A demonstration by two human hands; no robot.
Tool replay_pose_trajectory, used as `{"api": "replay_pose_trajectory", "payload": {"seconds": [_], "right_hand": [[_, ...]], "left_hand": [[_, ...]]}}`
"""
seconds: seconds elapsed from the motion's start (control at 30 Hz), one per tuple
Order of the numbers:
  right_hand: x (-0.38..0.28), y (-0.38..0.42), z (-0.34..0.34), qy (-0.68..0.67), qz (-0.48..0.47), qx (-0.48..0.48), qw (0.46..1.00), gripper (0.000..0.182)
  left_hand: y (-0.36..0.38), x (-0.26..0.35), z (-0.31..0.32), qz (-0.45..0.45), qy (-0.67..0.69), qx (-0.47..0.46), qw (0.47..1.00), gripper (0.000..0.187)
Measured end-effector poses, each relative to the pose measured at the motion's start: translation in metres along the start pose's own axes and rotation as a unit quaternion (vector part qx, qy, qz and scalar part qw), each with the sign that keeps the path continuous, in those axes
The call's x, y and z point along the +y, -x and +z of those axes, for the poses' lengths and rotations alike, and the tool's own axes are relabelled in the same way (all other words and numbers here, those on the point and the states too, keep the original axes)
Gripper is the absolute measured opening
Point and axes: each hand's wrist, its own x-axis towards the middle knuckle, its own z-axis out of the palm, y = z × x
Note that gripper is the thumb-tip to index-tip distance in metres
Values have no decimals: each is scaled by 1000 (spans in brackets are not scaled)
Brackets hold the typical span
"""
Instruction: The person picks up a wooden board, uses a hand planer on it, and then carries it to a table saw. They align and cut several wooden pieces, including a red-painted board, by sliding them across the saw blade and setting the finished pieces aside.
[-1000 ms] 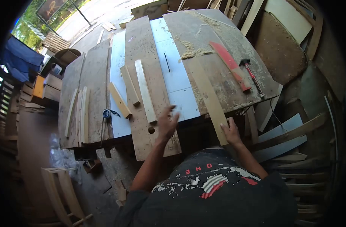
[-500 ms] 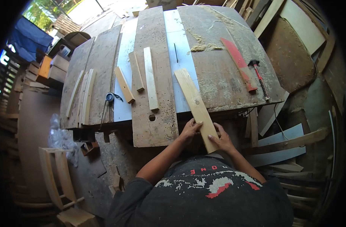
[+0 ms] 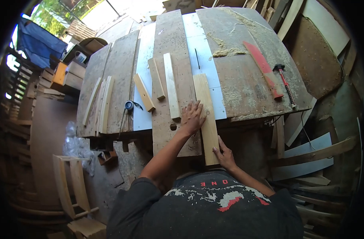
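Note:
A wide wooden board (image 3: 208,123) lies on the workbench with its near end jutting over the front edge. My left hand (image 3: 192,116) rests flat against its left side, fingers extended. At the near end, my right hand (image 3: 223,154) holds the board's right edge, the thumb on top. Left of the board lie a pale wood strip (image 3: 171,85), a shorter strip (image 3: 156,79) and a small block (image 3: 144,92). A thin dark pencil-like rod (image 3: 197,58) is beyond the board's far end.
The worn workbench (image 3: 237,87) also carries a tape measure (image 3: 129,105), several strips at left (image 3: 105,104), a red handsaw (image 3: 263,71) and a hammer (image 3: 284,85). A wooden frame (image 3: 79,184) stands on the floor at left. Offcuts lean at the right.
The board has turned more upright in view, its near end swinging left. My left hand has moved forward along it and opened flat. The whole view has shifted slightly.

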Motion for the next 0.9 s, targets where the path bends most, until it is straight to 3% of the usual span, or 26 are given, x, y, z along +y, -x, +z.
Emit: {"api": "replay_pose_trajectory", "payload": {"seconds": [0.07,0.13,0.23,0.9], "right_hand": [[6,-1,9,-4,3,13,1000,60],[-5,-6,12,-33,45,8,998,58],[-5,-16,16,-8,25,36,999,55],[-5,-38,20,-28,51,54,997,56]], "left_hand": [[1,-16,12,23,-51,29,998,51],[-2,-24,4,23,-34,-14,999,50],[-16,-37,-1,36,-33,-40,998,49],[-38,-43,-8,41,-50,-67,996,50]]}}
